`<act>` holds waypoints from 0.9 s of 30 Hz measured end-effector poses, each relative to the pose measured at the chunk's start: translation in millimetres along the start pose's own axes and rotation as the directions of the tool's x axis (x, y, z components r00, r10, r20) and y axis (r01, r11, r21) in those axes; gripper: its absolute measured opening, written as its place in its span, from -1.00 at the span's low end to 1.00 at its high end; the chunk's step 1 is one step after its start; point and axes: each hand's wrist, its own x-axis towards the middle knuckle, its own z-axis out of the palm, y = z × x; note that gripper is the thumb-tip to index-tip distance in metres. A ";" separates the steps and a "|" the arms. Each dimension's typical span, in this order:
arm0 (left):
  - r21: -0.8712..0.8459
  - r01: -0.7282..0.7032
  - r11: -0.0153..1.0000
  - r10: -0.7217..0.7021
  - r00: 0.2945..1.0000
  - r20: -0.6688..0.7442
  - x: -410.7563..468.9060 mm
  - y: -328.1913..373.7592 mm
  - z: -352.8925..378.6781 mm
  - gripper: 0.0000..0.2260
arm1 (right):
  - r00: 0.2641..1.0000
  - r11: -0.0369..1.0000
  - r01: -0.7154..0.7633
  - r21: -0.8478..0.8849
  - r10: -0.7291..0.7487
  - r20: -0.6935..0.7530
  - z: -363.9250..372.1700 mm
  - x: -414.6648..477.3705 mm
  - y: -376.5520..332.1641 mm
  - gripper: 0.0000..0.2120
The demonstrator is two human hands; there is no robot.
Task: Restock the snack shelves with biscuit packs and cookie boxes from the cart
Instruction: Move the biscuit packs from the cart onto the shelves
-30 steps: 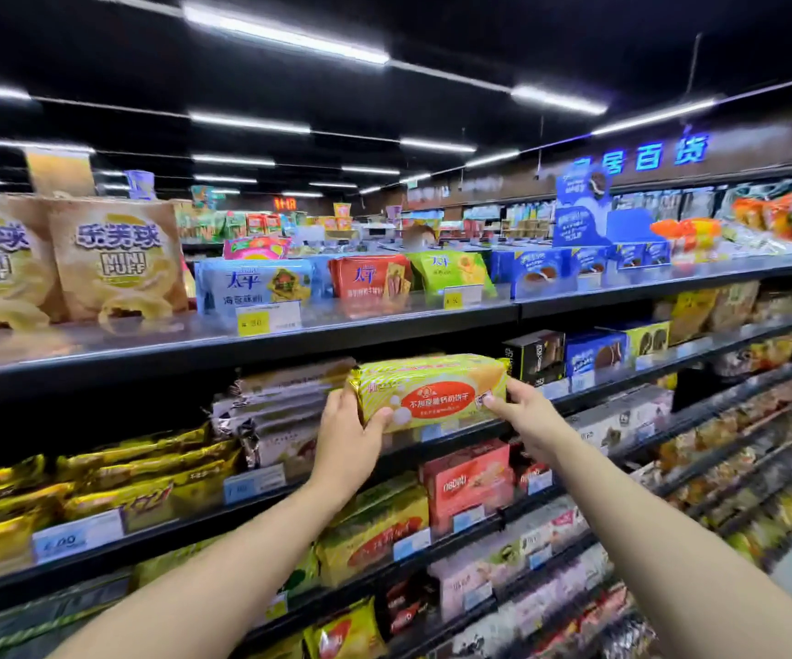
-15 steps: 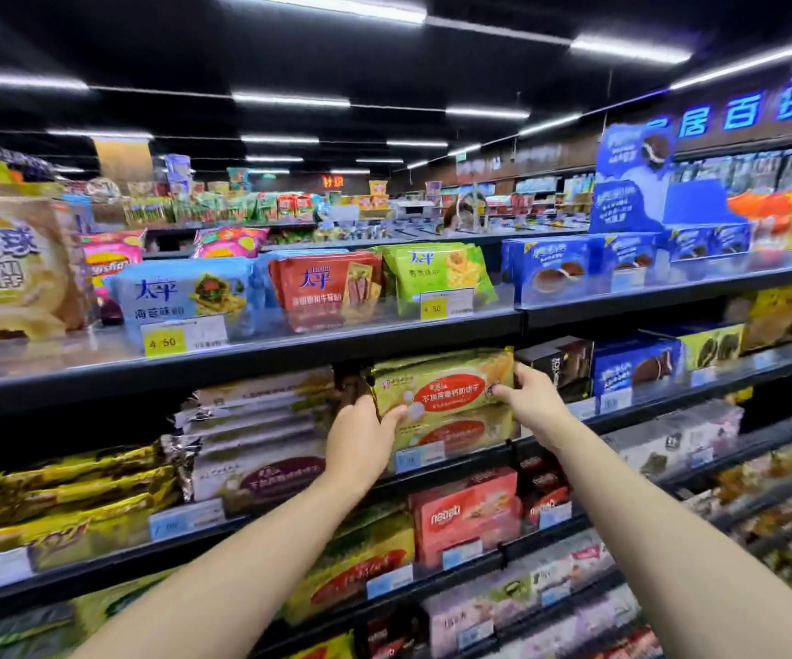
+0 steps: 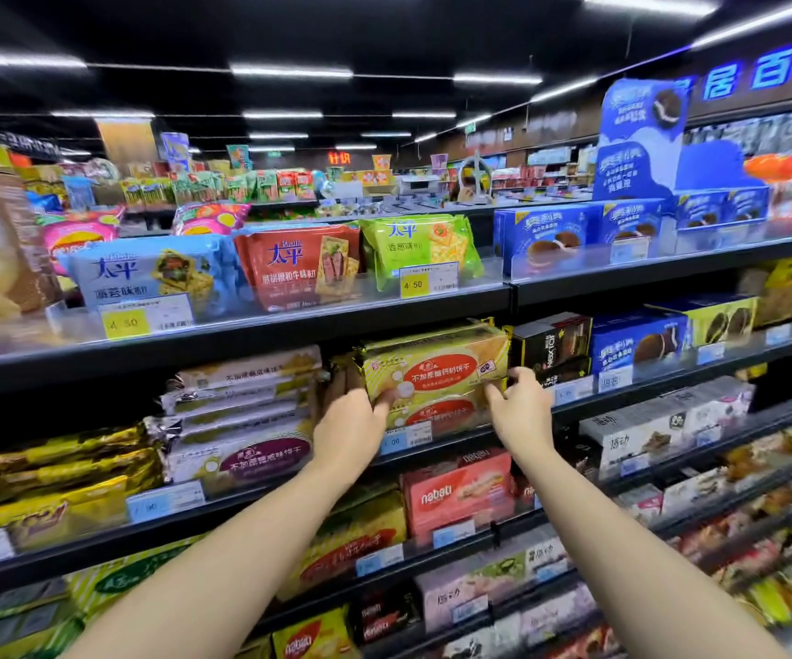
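The person stands close to a long run of black shelves in a supermarket aisle, both bare arms stretched out; the biscuit pack [image 3: 437, 368], yellow-green with a red oval on its face, lies flat on the second shelf [image 3: 261, 498] from the top, resting on another pack of the same kind [image 3: 437, 415]. The left hand [image 3: 351, 420] grips the pack's left end, thumb on the front and fingers curled round behind; the right hand [image 3: 522, 411] holds its lower right corner, fingers bent against the wrapper.

Just left of the pack sits a stack of silver packs [image 3: 242, 411] with a purple oval on the lowest; further left lie gold wrappers [image 3: 51, 468]; just right stands a black box [image 3: 551, 344], then blue cookie boxes [image 3: 636, 347]. The top shelf [image 3: 289, 336] carries a blue bag [image 3: 156, 273], a red bag [image 3: 296, 259] and a green bag [image 3: 420, 247] side by side behind a clear rail, with a yellow price tag [image 3: 414, 283] in front of the green one; more blue boxes [image 3: 541, 235] stand to their right under a tall blue display card [image 3: 641, 121]. One shelf below the hands is a red wafer box [image 3: 456, 497].

The ceiling is dark, crossed by long strip lights [image 3: 289, 71]; a blue lit sign [image 3: 765, 69] hangs on the far right wall; more stocked shelves fill the distance.
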 end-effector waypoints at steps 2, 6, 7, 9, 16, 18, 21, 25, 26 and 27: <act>0.035 0.014 0.999 -0.014 1.000 -0.006 0.3 -2.4 -1.0 -0.52 | 1.000 1.000 -0.006 -0.007 0.006 -0.002 2.3 -3.9 2.7 -0.64; 0.096 0.015 0.995 -0.016 1.000 0.008 -3.0 -6.9 -4.8 -0.48 | 1.000 0.998 0.001 -0.060 -0.001 0.007 8.2 -14.5 4.6 -0.82; 0.105 0.003 0.994 -0.003 1.000 0.000 -5.3 -8.9 -6.4 -0.53 | 1.000 0.997 0.015 -0.079 -0.013 0.027 10.6 -18.3 4.0 -0.83; 0.136 -0.032 0.990 0.036 0.999 -0.024 -10.4 -14.7 -11.9 -0.56 | 0.998 0.995 0.037 -0.096 -0.031 0.063 15.7 -27.6 -0.4 -0.83; 0.213 -0.179 0.961 0.196 0.979 -0.061 -38.1 -63.5 -47.0 -0.48 | 0.974 0.982 0.146 -0.123 -0.121 0.189 49.2 -85.8 -24.5 -0.78; 0.227 -0.247 0.942 0.263 0.964 -0.043 -51.9 -87.4 -61.1 -0.50 | 0.960 0.976 0.175 -0.130 -0.140 0.241 63.8 -109.4 -33.7 -0.80; 0.221 -0.352 0.909 0.358 0.934 0.016 -79.9 -131.2 -84.6 -0.55 | 0.930 0.960 0.221 -0.171 -0.155 0.334 90.7 -153.8 -50.2 -0.85; 0.206 -0.394 0.896 0.380 0.919 0.103 -129.8 -207.3 -128.9 -0.62 | 0.885 0.932 0.291 -0.215 -0.177 0.430 138.6 -229.7 -79.0 -0.85; 0.215 -0.372 0.903 0.353 0.927 0.124 -144.6 -230.5 -141.8 -0.63 | 0.868 0.921 0.320 -0.223 -0.190 0.459 151.2 -253.0 -87.1 -0.85; 0.234 -0.342 0.910 0.313 0.938 0.151 -160.5 -254.6 -155.3 -0.62 | 0.845 0.906 0.358 -0.225 -0.211 0.492 163.9 -277.4 -94.9 -0.84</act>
